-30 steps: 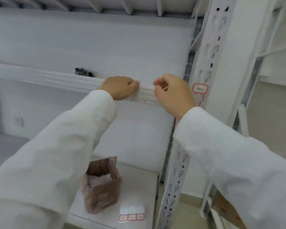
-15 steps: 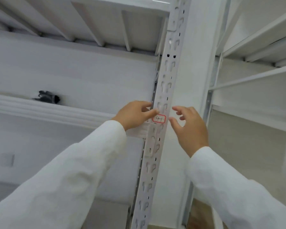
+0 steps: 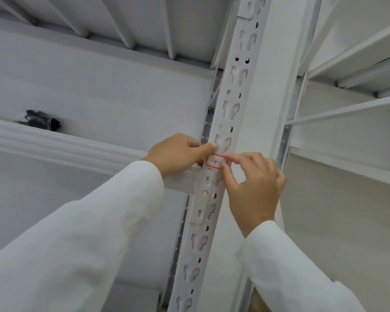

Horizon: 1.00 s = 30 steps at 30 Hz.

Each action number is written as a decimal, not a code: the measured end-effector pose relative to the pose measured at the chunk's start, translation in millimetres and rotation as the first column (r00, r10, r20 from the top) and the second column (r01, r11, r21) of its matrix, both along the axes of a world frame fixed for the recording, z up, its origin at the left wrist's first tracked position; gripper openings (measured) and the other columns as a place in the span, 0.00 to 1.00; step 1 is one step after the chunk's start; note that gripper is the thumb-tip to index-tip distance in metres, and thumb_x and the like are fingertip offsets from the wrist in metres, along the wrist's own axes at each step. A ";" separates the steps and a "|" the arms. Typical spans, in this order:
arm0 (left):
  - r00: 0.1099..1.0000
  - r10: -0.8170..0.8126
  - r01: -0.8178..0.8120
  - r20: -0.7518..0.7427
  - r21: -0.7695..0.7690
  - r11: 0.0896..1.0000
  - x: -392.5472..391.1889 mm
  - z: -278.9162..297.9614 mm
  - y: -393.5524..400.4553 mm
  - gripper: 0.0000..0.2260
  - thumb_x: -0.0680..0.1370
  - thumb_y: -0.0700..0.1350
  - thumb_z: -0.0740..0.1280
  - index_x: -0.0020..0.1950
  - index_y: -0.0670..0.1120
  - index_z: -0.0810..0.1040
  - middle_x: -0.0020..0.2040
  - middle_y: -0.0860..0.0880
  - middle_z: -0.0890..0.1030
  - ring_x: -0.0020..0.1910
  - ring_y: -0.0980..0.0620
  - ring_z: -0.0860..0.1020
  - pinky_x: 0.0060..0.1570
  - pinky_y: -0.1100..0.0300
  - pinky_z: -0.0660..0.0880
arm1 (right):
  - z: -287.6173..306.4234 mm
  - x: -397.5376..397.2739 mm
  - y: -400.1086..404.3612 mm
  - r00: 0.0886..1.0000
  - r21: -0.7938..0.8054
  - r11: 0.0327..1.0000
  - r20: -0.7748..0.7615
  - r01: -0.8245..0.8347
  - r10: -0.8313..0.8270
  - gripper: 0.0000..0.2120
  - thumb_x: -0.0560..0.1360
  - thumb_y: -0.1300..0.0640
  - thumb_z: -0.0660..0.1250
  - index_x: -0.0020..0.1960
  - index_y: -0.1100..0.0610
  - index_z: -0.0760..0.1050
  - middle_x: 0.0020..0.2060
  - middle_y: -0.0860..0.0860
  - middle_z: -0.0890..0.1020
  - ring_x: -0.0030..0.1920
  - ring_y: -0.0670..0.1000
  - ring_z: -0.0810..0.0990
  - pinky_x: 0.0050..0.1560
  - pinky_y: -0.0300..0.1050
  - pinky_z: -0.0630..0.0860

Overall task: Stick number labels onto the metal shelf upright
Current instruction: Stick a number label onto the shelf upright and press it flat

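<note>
White perforated steel fills the view: the upright (image 3: 231, 122) runs from top to bottom, and on its face, just where the shelf beam (image 3: 61, 145) meets it, sits a red-bordered label (image 3: 214, 161) with "4-1" handwritten on it. The left hand (image 3: 178, 154) reaches in from the beam side, its forefinger stretched out with the tip pressed on the upright at the label's upper left corner. The right hand (image 3: 254, 188) comes from the other side, thumb and forefinger touching the label's right edge; whether they pinch that edge or only smooth it down I cannot tell. The two hands are close together, the label between them. This label looks placed and nearly stuck; what seems left is a firm rub over it. No other labels show here. A dark object (image 3: 40, 120) lies on the shelf, well apart.
</note>
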<state>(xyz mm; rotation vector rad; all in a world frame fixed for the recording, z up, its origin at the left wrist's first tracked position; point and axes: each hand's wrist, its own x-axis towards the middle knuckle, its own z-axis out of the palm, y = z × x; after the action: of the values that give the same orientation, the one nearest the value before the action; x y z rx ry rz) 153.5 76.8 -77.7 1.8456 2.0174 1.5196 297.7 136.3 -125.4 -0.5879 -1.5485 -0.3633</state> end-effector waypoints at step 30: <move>0.999 0.053 -0.053 -0.014 0.000 0.999 1.8 1.3 0.8 0.17 0.65 0.69 0.67 0.38 0.57 0.83 0.40 0.61 0.82 0.47 0.58 0.79 0.55 0.55 0.73 | 3.4 5.0 -2.9 0.992 -0.082 0.989 0.020 -0.122 0.124 0.09 0.73 0.48 0.63 0.45 0.46 0.81 0.40 0.41 0.82 0.37 0.43 0.77 0.62 0.50 0.62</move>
<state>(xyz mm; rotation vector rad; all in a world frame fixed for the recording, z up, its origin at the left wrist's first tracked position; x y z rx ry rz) 155.3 77.6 -76.4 1.8221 2.0883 1.5236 302.7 133.3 -122.0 -0.5490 -1.6215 -0.2157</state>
